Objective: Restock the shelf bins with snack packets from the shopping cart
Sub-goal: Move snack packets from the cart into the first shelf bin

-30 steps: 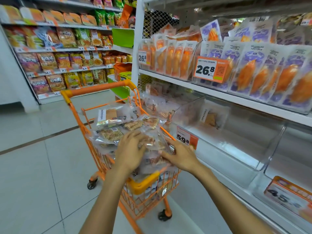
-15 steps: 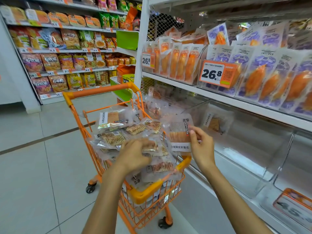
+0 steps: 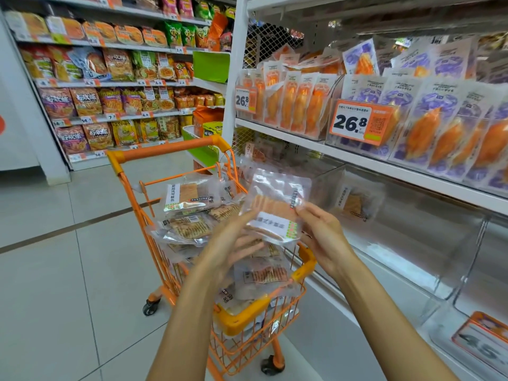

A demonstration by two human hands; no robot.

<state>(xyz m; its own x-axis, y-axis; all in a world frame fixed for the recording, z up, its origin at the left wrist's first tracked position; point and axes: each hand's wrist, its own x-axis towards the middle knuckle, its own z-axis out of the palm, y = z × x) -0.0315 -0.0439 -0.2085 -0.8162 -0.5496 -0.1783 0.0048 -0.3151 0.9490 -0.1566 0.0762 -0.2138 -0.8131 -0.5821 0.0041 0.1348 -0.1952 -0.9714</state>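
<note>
A clear snack packet [image 3: 275, 207] with orange strips and a white label is lifted above the orange shopping cart [image 3: 167, 149]. My right hand [image 3: 321, 235] pinches its right edge. My left hand [image 3: 233, 240] reaches up with straight fingers touching the packet's lower left edge. The cart holds several similar clear packets [image 3: 189, 226] piled in its basket. To the right, a clear shelf bin [image 3: 406, 251] stands on the lower shelf with one packet [image 3: 354, 204] leaning at its back left.
The shelf above [image 3: 357, 160] carries bins of orange and purple packets with 26.8 price tags [image 3: 354, 123]. Another clear bin with an orange tag [image 3: 483, 342] sits at the lower right. Snack shelves [image 3: 110, 86] line the far wall across a tiled floor.
My right hand has lifted one packet out of the cart pile and raised it. My left hand has left the pile and risen to the packet's lower edge.
</note>
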